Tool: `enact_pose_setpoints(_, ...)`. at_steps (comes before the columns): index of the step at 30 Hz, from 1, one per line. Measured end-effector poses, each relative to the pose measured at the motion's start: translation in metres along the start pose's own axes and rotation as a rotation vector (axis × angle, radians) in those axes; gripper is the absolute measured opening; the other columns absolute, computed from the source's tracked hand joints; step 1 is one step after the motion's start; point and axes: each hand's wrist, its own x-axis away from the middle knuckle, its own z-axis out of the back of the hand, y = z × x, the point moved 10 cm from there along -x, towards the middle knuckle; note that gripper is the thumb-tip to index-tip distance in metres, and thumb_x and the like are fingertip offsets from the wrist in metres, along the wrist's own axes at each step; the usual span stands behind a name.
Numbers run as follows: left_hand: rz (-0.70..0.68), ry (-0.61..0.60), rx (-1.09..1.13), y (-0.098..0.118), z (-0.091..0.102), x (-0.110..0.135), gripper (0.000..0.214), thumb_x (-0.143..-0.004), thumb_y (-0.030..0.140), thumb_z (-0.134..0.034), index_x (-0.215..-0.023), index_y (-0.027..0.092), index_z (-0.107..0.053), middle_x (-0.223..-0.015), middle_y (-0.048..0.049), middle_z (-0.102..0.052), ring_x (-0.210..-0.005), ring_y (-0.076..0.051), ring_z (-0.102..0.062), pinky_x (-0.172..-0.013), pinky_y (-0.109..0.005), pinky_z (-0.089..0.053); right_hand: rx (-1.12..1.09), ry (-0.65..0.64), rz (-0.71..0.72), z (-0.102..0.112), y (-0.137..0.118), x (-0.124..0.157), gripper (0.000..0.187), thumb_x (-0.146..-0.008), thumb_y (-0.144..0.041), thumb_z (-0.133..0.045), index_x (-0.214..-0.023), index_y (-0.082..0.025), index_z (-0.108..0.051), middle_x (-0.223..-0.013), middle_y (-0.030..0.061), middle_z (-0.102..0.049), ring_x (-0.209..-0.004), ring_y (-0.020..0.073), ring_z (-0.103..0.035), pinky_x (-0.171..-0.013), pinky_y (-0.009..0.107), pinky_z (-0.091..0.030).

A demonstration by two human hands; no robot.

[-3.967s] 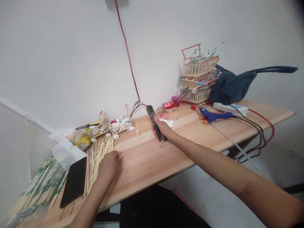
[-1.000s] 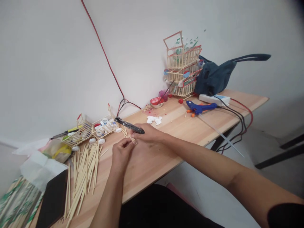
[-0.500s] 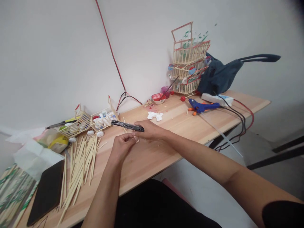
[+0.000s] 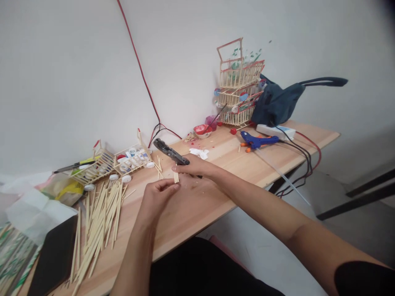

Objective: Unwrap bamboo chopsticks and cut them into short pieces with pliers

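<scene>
My left hand (image 4: 160,193) is closed, its fingertips pinching a small bundle of short wooden sticks (image 4: 176,176) that stands upright above the table. Just right of it, my right hand (image 4: 197,165) is wrapped round dark grey pliers (image 4: 168,152). The jaws point up and to the left, and a dark handle end shows below the palm. My right thumb reaches close to the top of the short sticks; whether it touches them I cannot tell. Long wooden sticks (image 4: 103,222) lie in a loose pile left of my left hand.
On the table (image 4: 197,205) are a blue glue gun (image 4: 257,141), a white power strip (image 4: 275,132), a bowl of red paint (image 4: 203,130), crumpled tissue (image 4: 200,153) and a black tablet-like slab (image 4: 54,255). Small stick carts (image 4: 131,158) stand left, stacked stick baskets (image 4: 236,98) and a blue bag (image 4: 277,102) at the back right.
The pliers have tilted steeper, with their jaws raised. My hands have moved slightly apart, and the short sticks now stand upright in my left fingers. The view has shifted a little.
</scene>
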Motion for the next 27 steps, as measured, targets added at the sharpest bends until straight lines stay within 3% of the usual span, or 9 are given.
enact_pose_setpoints(5, -0.128, 0.124, -0.211, 0.01, 0.007, 0.002, 0.018, -0.072, 0.035, -0.073, -0.08, 0.02, -0.078, -0.079, -0.0037, -0.075, -0.074, -0.021, -0.064, -0.066, -0.027, -0.045, -0.059, -0.045, -0.04, -0.005, 0.003, 0.003, 0.028, -0.077, -0.044, -0.066, -0.08, -0.016, -0.06, -0.055, -0.0051, -0.049, -0.044, 0.0082, -0.045, -0.039, 0.019, -0.033)
enact_pose_setpoints(9, -0.211, 0.13, -0.268, 0.021, 0.004, 0.005, 0.015, -0.075, 0.033, -0.07, -0.077, 0.021, -0.078, -0.079, -0.0031, -0.074, -0.074, -0.021, -0.063, -0.07, -0.028, -0.045, -0.052, -0.037, -0.061, -0.004, 0.003, 0.004, 0.033, -0.077, -0.048, -0.065, -0.075, -0.017, -0.056, -0.053, -0.005, -0.048, -0.04, 0.0078, -0.043, -0.034, 0.018, -0.03)
enact_pose_setpoints(14, -0.209, 0.147, -0.268, 0.024, 0.004, 0.007, 0.014, -0.075, 0.032, -0.07, -0.077, 0.02, -0.078, -0.078, -0.0032, -0.074, -0.074, -0.021, -0.063, -0.071, -0.028, -0.045, -0.052, -0.014, -0.065, -0.004, 0.0, 0.007, 0.032, -0.078, -0.046, -0.066, -0.075, -0.016, -0.056, -0.051, -0.0055, -0.047, -0.038, 0.0064, -0.041, -0.033, 0.018, -0.028)
enact_pose_setpoints(18, -0.135, 0.09, -0.148, 0.018, 0.002, 0.005, 0.018, -0.074, 0.035, -0.071, -0.079, 0.019, -0.077, -0.081, -0.0042, -0.075, -0.079, -0.022, -0.065, -0.073, -0.028, -0.046, -0.074, -0.018, -0.073, -0.005, 0.001, 0.007, 0.033, -0.077, -0.048, -0.065, -0.075, -0.016, -0.055, -0.051, -0.0057, -0.047, -0.037, 0.0068, -0.041, -0.033, 0.018, -0.028)
enact_pose_setpoints(22, -0.045, -0.015, 0.041, 0.008, -0.004, 0.002, 0.037, -0.081, 0.049, -0.063, -0.084, 0.014, -0.077, -0.089, -0.0096, -0.076, -0.085, -0.024, -0.066, -0.077, -0.03, -0.046, -0.083, -0.005, -0.044, -0.002, -0.001, 0.005, 0.035, -0.075, -0.047, -0.067, -0.068, -0.016, -0.053, -0.056, -0.004, -0.049, -0.045, 0.0076, -0.046, -0.039, 0.018, -0.033)
enact_pose_setpoints(27, -0.001, -0.066, 0.276, -0.004, -0.009, -0.002, 0.042, -0.082, 0.052, -0.063, -0.089, 0.012, -0.075, -0.089, -0.0129, -0.076, -0.083, -0.022, -0.068, -0.072, -0.029, -0.048, -0.059, -0.007, -0.061, -0.002, 0.0, 0.004, 0.034, -0.075, -0.047, -0.065, -0.069, -0.016, -0.053, -0.056, -0.0038, -0.049, -0.048, 0.0089, -0.046, -0.043, 0.02, -0.033)
